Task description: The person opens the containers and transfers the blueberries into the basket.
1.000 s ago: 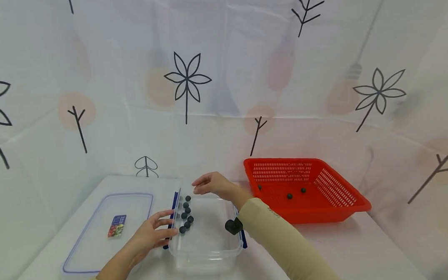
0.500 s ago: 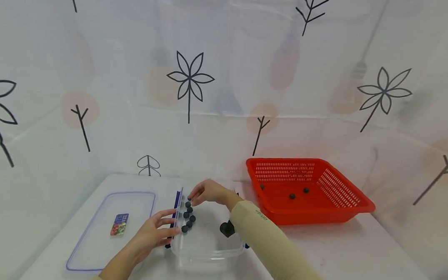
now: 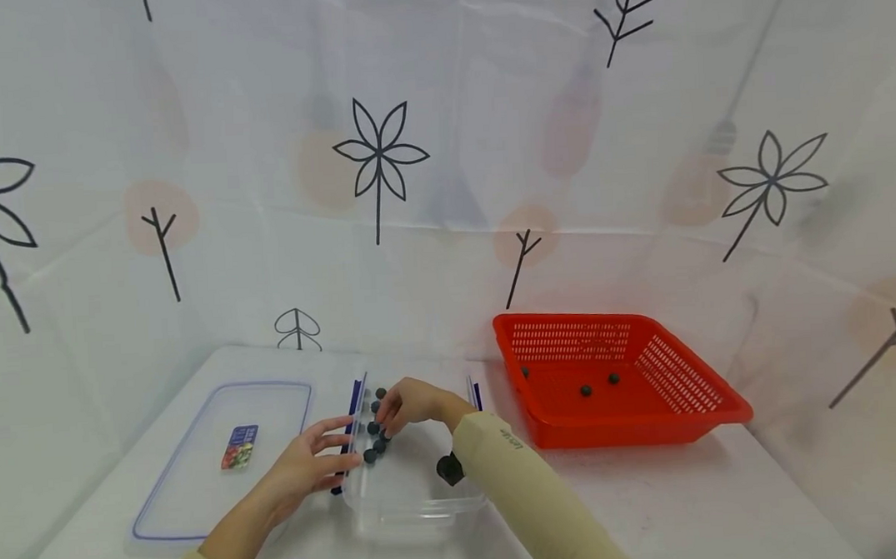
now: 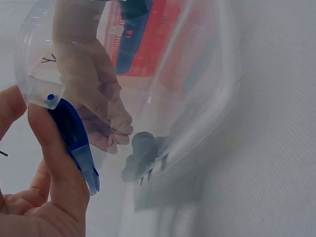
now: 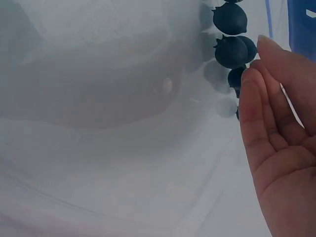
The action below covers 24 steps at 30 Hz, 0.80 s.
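Observation:
A clear plastic food container [image 3: 420, 508] with blue side latches stands in front of me. Several blueberries [image 3: 373, 428] sit in a crooked row along its left inner side. My left hand [image 3: 302, 465] rests against the left rim, fingers spread and fairly straight. In the left wrist view a finger lies along the blue latch [image 4: 74, 136]. My right hand [image 3: 416, 400] reaches into the container, fingers lightly bent, its fingertips right at the middle blueberries. In the right wrist view the thumb and forefinger stand apart beside a blueberry [image 5: 237, 77], which the forefinger partly hides.
A red perforated basket [image 3: 612, 433] on the right holds several more blueberries [image 3: 585, 390]. Left of the container lies a clear lid [image 3: 201, 482] with a blue edge and a colourful label [image 3: 240, 447]. A patterned white cloth [image 3: 448, 271] hangs behind the white table.
My right hand came down from above the container to the rearmost blueberry, then moved along the row toward me. My left hand stayed at the rim. The view shifted slightly.

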Available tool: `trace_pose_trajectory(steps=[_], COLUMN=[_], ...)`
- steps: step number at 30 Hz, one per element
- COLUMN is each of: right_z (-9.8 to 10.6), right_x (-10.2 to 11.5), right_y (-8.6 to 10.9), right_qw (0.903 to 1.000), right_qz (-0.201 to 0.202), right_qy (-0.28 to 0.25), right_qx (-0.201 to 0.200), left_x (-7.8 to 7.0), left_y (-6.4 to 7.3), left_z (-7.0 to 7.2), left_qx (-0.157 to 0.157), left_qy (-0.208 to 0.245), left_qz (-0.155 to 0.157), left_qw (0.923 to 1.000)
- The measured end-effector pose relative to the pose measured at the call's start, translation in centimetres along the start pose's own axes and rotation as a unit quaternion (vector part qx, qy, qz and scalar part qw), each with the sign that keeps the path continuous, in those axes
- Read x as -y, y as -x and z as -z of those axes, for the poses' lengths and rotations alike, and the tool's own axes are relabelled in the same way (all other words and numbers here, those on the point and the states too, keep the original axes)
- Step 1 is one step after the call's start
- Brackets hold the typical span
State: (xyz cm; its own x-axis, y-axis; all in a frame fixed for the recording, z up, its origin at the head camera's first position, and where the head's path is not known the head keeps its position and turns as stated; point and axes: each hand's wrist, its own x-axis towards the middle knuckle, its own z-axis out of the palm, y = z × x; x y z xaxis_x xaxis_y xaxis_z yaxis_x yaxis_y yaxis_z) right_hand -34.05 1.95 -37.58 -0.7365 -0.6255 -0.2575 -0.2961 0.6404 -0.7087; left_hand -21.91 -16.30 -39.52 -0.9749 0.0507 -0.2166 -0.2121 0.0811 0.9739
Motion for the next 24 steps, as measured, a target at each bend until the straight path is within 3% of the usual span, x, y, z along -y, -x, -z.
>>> trace_pose_trajectory(steps=[6, 15, 24], right_z=[-0.04, -0.20, 0.43], right_x=[0.07, 0.07, 0.29], right_y=[0.21, 0.54, 0.42], right_qw=[0.9991, 0.9924, 0.9950], right_qz=[-0.003, -0.037, -0.007], right_qy=[0.040, 0.113, 0.099], right_qx=[0.010, 0.032, 0.010], left_x=[0.00, -0.27, -0.17], left_y=[0.06, 0.25, 0.13], left_z=[-0.01, -0.09, -0.15], left_qx=[-0.001, 0.004, 0.003], left_qy=[0.001, 0.000, -0.002], left_qz=[-0.001, -0.004, -0.008], left_qw=[1.0000, 1.0000, 1.0000])
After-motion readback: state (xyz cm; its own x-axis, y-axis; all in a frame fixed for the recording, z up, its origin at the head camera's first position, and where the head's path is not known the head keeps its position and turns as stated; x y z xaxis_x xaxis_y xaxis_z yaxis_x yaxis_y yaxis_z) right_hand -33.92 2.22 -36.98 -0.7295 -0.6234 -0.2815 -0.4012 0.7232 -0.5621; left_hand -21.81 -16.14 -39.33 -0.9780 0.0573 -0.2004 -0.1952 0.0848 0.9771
